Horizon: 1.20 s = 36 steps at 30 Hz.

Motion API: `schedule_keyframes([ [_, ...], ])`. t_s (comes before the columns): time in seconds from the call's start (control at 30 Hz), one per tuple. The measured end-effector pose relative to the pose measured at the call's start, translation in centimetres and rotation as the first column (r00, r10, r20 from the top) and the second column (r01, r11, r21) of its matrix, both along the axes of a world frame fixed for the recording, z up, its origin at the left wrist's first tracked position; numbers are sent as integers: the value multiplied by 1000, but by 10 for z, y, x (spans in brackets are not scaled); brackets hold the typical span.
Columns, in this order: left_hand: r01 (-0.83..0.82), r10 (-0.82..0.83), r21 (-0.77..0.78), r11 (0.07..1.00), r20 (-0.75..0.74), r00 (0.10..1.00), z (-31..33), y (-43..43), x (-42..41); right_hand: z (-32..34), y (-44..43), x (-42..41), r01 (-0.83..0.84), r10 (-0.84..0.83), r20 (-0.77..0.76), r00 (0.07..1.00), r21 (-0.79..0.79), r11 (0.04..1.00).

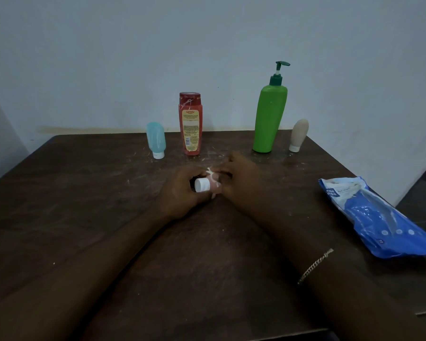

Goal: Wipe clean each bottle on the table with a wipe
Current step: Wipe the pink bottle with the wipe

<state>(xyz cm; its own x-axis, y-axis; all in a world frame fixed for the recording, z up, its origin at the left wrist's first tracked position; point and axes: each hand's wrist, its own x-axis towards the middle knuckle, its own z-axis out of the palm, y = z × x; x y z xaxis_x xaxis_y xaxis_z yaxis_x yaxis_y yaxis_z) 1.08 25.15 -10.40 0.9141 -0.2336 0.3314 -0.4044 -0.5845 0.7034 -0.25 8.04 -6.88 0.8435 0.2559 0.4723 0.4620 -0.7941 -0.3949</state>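
A: Dark brown wood, scuffed and dusted with white smears — that was the desk [84,193]. What stood on it?

B: Four bottles in a row along the far edge, all upright. From the left: a small blue tube [156,140] resting on its white cap, a red bottle [190,124] streaked with white, a tall green pump bottle [269,114], and a small beige tube [299,135], also cap-down. The blue tube and the red bottle stood near each other; the beige tube stood just beside the green one.

A: And the hands?

B: Both met at the middle of the desk. The left hand [180,193] had its grip clenched around a small pink bottle [213,184], lying on its side with the white cap [202,184] pointing toward the camera. The right hand [236,178] was closed on the same bottle from the other side, fingers curled over its body. White streaks marked the pink surface.

A: Was a wipe in either hand?

B: I could not tell. A blue wipes pack [379,217] lay flat at the right edge of the desk, well apart from the hands. A thin chain bracelet [315,265] sat on the right wrist.
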Motion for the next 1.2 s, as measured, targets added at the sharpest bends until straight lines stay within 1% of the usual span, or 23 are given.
schedule_keyframes([
  [0.1,-5,4,-38,999,-31,1000,1,1,-3,-6,7,-10,-122,128,50,990,-107,987],
  [0.17,1,-2,-39,999,-35,999,3,2,-3,-10,0,-10,-161,168,38,985,-150,975],
  [0.23,-2,1,-33,999,-39,999,4,1,-2,-9,-9,-5,-117,119,14,993,-109,987],
  [0.33,-17,16,-16,1000,-45,999,3,0,-1,-4,-22,5,40,-40,-2,999,-28,999],
  [0.37,-20,20,0,1000,-40,999,2,0,0,-3,-23,6,65,-66,-7,998,-19,998],
  [0.47,-9,9,17,1000,14,1000,2,0,-3,-2,-13,1,29,-30,-42,999,-34,999],
  [0.57,-33,31,42,999,54,998,2,-1,-5,-1,3,-6,-43,43,-14,999,-39,998],
  [0.67,-25,17,77,997,108,994,4,-4,-9,-3,10,-7,-110,106,-41,993,-100,989],
  [0.8,-46,31,110,993,138,990,7,-5,-11,-6,1,-6,-79,84,42,996,-115,990],
  [0.87,-64,48,111,992,138,989,6,-4,-10,-5,-9,0,-35,37,22,999,-78,996],
  [0.97,-65,59,55,996,108,992,4,-3,-9,-8,-34,14,73,-74,-72,995,-17,997],
  [1.03,-65,60,46,997,89,994,4,-2,-9,-15,-45,19,114,-110,-118,987,30,993],
  [1.13,-81,80,16,997,63,995,6,-1,-8,-17,-44,20,147,-133,-87,987,181,973],
  [1.17,-92,92,-2,996,63,994,6,0,-8,-15,-40,18,148,-136,-73,988,196,969],
  [1.2,-99,99,-7,995,70,993,7,1,-8,-12,-36,16,140,-131,-59,990,177,974],
])
